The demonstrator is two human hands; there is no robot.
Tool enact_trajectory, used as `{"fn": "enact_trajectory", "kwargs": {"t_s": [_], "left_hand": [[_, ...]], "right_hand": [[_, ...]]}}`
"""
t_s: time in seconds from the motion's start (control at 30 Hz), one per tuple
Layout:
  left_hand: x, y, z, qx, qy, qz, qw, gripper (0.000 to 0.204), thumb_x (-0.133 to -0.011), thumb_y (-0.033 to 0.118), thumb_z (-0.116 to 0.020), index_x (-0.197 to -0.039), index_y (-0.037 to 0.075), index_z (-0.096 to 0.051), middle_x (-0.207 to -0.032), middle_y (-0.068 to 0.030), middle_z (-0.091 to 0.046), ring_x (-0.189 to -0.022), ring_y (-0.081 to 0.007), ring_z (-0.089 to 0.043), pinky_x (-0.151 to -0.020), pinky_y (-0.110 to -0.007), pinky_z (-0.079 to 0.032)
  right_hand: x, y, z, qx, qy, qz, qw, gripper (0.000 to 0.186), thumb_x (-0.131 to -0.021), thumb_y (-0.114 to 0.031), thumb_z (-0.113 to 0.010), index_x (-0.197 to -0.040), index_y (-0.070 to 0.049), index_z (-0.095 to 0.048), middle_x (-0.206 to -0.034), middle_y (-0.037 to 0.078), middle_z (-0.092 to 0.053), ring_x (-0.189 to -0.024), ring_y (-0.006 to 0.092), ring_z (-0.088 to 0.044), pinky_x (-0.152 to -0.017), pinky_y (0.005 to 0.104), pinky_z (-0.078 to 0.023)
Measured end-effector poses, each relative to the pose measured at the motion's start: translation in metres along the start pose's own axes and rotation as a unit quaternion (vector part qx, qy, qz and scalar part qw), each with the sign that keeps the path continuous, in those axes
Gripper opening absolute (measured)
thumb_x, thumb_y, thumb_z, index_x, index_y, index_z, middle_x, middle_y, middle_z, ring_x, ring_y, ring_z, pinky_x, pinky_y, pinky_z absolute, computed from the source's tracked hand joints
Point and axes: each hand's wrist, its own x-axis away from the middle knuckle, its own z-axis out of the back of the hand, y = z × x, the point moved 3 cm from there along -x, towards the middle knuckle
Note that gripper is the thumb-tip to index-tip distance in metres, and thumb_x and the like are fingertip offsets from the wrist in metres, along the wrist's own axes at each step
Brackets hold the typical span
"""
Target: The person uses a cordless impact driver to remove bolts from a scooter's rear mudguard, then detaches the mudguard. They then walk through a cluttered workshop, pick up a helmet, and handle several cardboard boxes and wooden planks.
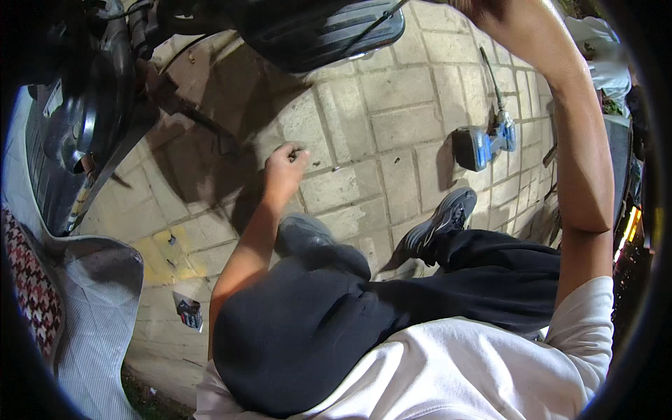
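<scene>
My left hand [283, 168] hovers over the paving, its fingers curled together. Something small and dark shows at the fingertips, too small to name. At the top edge, my raised right hand [493, 15] is cut off by the frame, so its fingers are hidden. Right of it and lower stands a blue and black cordless drill [498, 136] with a long thin bit pointing away from me. A black ribbed vehicle panel [329, 31] hangs over the paving at the top, close to my right hand.
Dark vehicle parts [84, 119] fill the upper left, beside a grey quilted cover [105, 287]. A small dark packet [189, 313] lies on the paving [402, 91]. Small bits [336, 168] lie near my shoes [444, 220]. Another person's pale clothing [609, 77] shows at the far right.
</scene>
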Motion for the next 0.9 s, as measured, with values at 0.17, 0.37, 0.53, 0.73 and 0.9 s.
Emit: {"fn": "enact_trajectory", "kwargs": {"t_s": [0.17, 0.37, 0.53, 0.73, 0.9], "left_hand": [[0.022, -0.016, -0.049, -0.219, -0.091, -0.266, 0.934, 0.027, -0.079, 0.013, -0.068, -0.106, 0.006, -0.064, -0.097, -0.0139, -0.058, -0.095, -0.0337, -0.058, -0.08, -0.041, -0.05], [0.011, -0.018, -0.075, -0.369, -0.106, -0.326, 0.864, 0.013, -0.083, 0.007, -0.052, -0.093, 0.007, -0.061, -0.09, -0.0119, -0.055, -0.091, -0.0316, -0.058, -0.074, -0.043, -0.051], [0.008, -0.018, -0.08, -0.394, -0.11, -0.324, 0.853, 0.009, -0.082, 0.006, -0.052, -0.088, 0.005, -0.059, -0.089, -0.0133, -0.058, -0.088, -0.0323, -0.06, -0.073, -0.044, -0.052], [0.014, -0.006, -0.082, -0.314, -0.127, -0.287, 0.896, 0.015, -0.078, 0.006, -0.058, -0.093, 0.004, -0.06, -0.086, -0.0176, -0.057, -0.087, -0.0366, -0.06, -0.072, -0.046, -0.051], [0.016, 0.039, -0.063, 0.203, -0.247, 0.015, 0.947, 0.014, -0.084, 0.007, -0.064, -0.097, 0.0, -0.064, -0.089, -0.0112, -0.066, -0.075, -0.0202, -0.064, -0.07, -0.032, -0.052]], "right_hand": [[0.009, -0.02, 0.012, 0.021, 0.034, 0.009, 0.999, 0.039, -0.092, -0.033, -0.06, -0.11, 0.001, -0.063, -0.099, 0.019, -0.066, -0.085, 0.0285, -0.065, -0.076, 0.0378, -0.054], [-0.01, -0.004, -0.002, -0.071, 0.212, 0.051, 0.973, 0.045, -0.086, -0.043, -0.065, -0.099, -0.001, -0.066, -0.08, 0.02, -0.066, -0.076, 0.0367, -0.065, -0.067, 0.0417, -0.052], [0.008, 0.016, -0.009, -0.05, 0.13, 0.128, 0.982, 0.034, -0.083, -0.02, -0.072, -0.11, -0.003, -0.064, -0.086, 0.018, -0.066, -0.082, 0.0335, -0.067, -0.072, 0.0405, -0.054], [0.007, 0.009, -0.005, -0.063, 0.18, 0.14, 0.972, 0.044, -0.083, -0.036, -0.072, -0.106, 0.001, -0.065, -0.085, 0.02, -0.064, -0.076, 0.0365, -0.065, -0.064, 0.0395, -0.052], [0.005, 0.017, -0.005, -0.03, 0.098, 0.012, 0.995, 0.046, -0.08, -0.026, -0.073, -0.115, 0.001, -0.06, -0.104, 0.023, -0.061, -0.091, 0.0358, -0.063, -0.078, 0.0393, -0.053]]}}
